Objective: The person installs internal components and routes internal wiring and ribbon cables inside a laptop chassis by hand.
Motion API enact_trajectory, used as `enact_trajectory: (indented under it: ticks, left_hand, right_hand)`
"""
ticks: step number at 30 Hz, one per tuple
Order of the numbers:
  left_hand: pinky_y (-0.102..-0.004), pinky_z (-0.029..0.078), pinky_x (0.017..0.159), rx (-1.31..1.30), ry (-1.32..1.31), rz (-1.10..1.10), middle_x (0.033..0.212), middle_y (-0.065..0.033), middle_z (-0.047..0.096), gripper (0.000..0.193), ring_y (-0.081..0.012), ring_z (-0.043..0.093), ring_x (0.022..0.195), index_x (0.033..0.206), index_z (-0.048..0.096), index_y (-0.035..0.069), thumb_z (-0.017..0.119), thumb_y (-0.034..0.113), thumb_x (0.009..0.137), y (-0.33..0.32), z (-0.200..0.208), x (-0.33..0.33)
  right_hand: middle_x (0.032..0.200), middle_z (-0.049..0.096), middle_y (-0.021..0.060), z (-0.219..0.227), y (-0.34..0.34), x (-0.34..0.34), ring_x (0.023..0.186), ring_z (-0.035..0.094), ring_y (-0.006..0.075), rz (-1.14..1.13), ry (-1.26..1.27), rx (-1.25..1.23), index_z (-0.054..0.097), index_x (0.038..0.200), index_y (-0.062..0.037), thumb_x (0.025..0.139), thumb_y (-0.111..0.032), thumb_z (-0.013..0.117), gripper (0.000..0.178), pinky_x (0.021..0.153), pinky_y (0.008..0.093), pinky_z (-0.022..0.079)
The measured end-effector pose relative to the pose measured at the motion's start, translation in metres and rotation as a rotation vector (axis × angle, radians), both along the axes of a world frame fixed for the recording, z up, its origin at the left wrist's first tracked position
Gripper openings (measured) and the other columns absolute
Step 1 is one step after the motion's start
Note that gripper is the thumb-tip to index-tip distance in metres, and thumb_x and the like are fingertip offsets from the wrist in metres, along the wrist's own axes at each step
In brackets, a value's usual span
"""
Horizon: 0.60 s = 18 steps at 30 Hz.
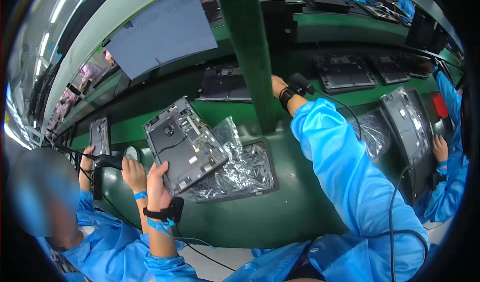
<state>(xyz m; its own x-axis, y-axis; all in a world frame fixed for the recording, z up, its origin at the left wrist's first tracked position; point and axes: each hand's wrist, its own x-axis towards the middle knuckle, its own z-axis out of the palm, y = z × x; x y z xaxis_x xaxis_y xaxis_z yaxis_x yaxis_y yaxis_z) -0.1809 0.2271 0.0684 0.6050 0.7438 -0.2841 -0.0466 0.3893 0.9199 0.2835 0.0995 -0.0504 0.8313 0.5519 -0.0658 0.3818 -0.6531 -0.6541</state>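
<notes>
My left hand (159,187) grips the lower left edge of a dark laptop base (182,147), its thumb on top. The base is tilted, its open inside with a cable and connectors facing up. Beneath it a crumpled clear plastic bag (240,169) lies on a flat black panel (272,182). My right hand (280,87) reaches far forward beside the green post (247,57). That post hides its fingers, so what they touch does not show. Closest to it on the far conveyor is another dark laptop base (225,84), partly behind the post.
A co-worker at left holds a black tool (107,161) by another part (100,134). At right, another co-worker's hand (440,148) is at a laptop part (407,124). More laptop bases (345,72) sit along the green conveyor. A grey sheet (162,32) hangs above. Cables cross my right arm.
</notes>
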Motion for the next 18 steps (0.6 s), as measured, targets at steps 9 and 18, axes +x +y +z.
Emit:
enact_trajectory:
  ticks: [9,18]
  left_hand:
    - [-0.0519,0.056,0.088,-0.061,-0.030,0.104,0.112,-0.0174,0.064,0.026,-0.0339,0.065,0.100,0.119,0.054,-0.003,0.053,0.003,0.093,0.127,-0.062,0.030]
    - [-0.0389,0.049,0.079,0.419,0.324,0.056,0.104,-0.0117,0.063,0.021,-0.0250,0.060,0.089,0.106,0.060,0.002,0.062,0.011,0.087,0.169,-0.107,0.183]
  right_hand:
    - [0.085,0.068,0.0127,0.086,0.012,-0.063,0.076,0.064,0.0211,-0.301,0.906,0.950,0.068,0.084,0.0044,0.075,-0.002,0.072,0.012,0.064,0.0384,0.051]
    - [0.092,0.065,0.0083,0.154,-0.159,-0.091,0.079,0.065,0.0192,-0.462,0.418,1.192,0.058,0.103,0.0015,0.082,-0.003,0.067,0.024,0.063,0.0324,0.052]
